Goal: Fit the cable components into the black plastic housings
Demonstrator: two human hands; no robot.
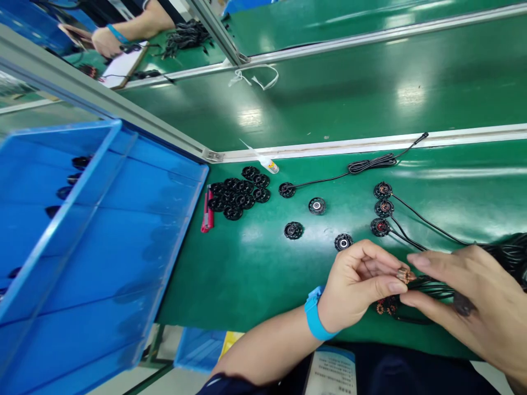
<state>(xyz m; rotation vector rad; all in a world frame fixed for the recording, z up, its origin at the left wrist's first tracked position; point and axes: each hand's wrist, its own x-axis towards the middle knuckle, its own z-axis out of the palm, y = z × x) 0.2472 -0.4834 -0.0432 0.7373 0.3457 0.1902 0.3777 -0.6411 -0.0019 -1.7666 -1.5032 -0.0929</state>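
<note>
Over the bench [230, 285], near its front edge, we see a small copper coil [405, 275] pinched between the thumb and fingers of the left hand [357, 281], just beside the right hand [483, 282], whose thumb and forefinger stand parted; whether they grip anything, we cannot tell. Its long axis runs roughly along that edge, orange end toward the right hand, paler metallic end leftward

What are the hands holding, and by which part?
The left hand pinches a small copper-coloured part by its sides; the right hand's hold is unclear.
</note>
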